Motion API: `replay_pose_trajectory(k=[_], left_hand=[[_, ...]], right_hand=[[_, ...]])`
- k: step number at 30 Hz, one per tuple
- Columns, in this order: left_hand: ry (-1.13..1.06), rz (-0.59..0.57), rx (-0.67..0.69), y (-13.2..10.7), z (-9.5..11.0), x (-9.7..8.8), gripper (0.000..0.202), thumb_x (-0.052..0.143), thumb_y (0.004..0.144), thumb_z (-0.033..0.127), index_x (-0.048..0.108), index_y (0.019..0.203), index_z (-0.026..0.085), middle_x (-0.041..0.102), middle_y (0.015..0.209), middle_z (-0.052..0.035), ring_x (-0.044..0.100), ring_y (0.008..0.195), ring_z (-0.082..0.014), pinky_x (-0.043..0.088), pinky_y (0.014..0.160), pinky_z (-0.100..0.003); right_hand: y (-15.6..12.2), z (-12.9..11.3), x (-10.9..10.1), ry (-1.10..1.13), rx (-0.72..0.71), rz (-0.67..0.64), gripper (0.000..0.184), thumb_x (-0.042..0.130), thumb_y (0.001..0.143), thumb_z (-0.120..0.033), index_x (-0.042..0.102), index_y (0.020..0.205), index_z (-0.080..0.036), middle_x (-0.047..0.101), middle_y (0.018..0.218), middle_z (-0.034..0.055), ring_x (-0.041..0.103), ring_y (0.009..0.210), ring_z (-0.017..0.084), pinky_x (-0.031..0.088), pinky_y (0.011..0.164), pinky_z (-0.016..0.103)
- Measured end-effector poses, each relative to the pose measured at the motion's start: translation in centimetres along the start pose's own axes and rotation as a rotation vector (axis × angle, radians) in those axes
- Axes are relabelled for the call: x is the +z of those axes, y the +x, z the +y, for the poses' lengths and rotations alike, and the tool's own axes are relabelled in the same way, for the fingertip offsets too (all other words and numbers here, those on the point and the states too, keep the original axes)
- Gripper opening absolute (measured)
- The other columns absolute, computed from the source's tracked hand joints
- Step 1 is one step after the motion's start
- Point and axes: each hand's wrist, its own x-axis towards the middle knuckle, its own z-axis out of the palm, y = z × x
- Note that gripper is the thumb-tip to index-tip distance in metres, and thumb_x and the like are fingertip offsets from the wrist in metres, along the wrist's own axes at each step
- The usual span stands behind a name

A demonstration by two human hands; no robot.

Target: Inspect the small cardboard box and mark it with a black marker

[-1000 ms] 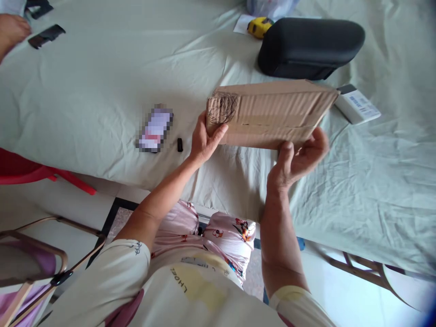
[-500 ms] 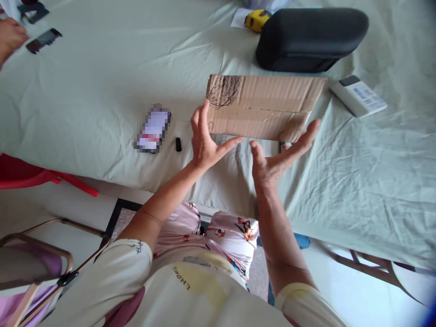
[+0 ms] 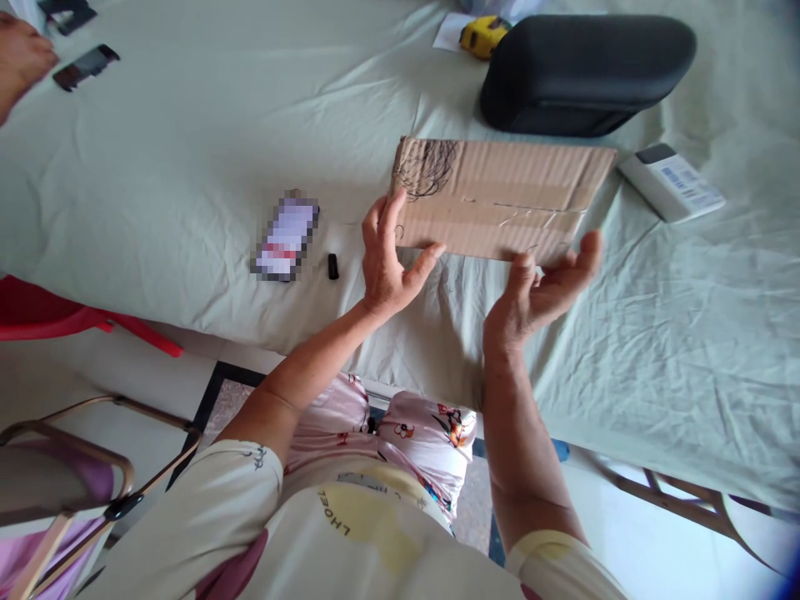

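- A flat cardboard box [image 3: 500, 198] lies on a table covered by a pale green cloth [image 3: 175, 175], near its front edge.
- The left hand [image 3: 388, 260] is raised, fingers spread, thumb tip touching the box's near edge.
- The right hand [image 3: 537, 292] is palm-up, fingers loosely open, beneath the box's near right edge.

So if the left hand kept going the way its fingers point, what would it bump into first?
Most likely the cardboard box. The left hand is open, fingers pointing up and away at the box's near left corner, thumb right by its near edge. Depth is hard to judge, so it may already touch.
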Motion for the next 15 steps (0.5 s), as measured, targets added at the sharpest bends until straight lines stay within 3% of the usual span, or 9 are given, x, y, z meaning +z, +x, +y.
replay_pose_trajectory(k=[2,4,9,15], left_hand=[[-0.019,-0.016,-0.009,0.1,-0.1,-0.1,0.092,0.053,0.101,0.082,0.014,0.176,0.045,0.028,0.186,-0.0092,0.017,0.178,-0.0432,0.027,0.142,-0.069],[-0.043,-0.016,-0.034,0.1,-0.1,-0.2,0.089,0.047,0.104,0.081,0.008,0.176,0.046,0.026,0.187,-0.0082,0.015,0.178,-0.0418,0.025,0.143,-0.069],[-0.039,-0.021,-0.066,-0.2,-0.7,0.0,0.088,0.044,0.106,0.078,-0.001,0.176,0.050,0.023,0.189,-0.0063,0.021,0.178,-0.0367,0.032,0.143,-0.064],[0.049,0.033,-0.042,-0.5,-1.3,-0.4,0.079,0.045,0.108,0.075,0.018,0.175,0.045,0.039,0.181,-0.0109,0.042,0.169,-0.0368,0.046,0.136,-0.064]], right_hand=[[0.2,0.8,0.3,-0.002,-0.010,0.247,0.065,0.032,0.112,-0.068,0.051,0.162,-0.031,0.063,0.132,0.0128,0.071,0.120,0.028,0.064,0.089,0.046],[0.3,1.4,0.6,0.012,0.026,0.383,0.056,0.034,0.112,-0.065,0.060,0.149,-0.031,0.067,0.118,0.0082,0.073,0.104,0.024,0.063,0.082,0.042],[0.2,1.3,0.6,0.147,0.161,0.491,0.036,0.050,0.109,-0.061,0.069,0.115,-0.031,0.067,0.098,0.0031,0.071,0.088,0.022,0.058,0.068,0.035],[0.4,0.7,0.3,0.225,0.128,0.543,0.035,0.055,0.105,-0.066,0.066,0.106,-0.033,0.060,0.093,0.0032,0.064,0.081,0.021,0.049,0.059,0.034]])
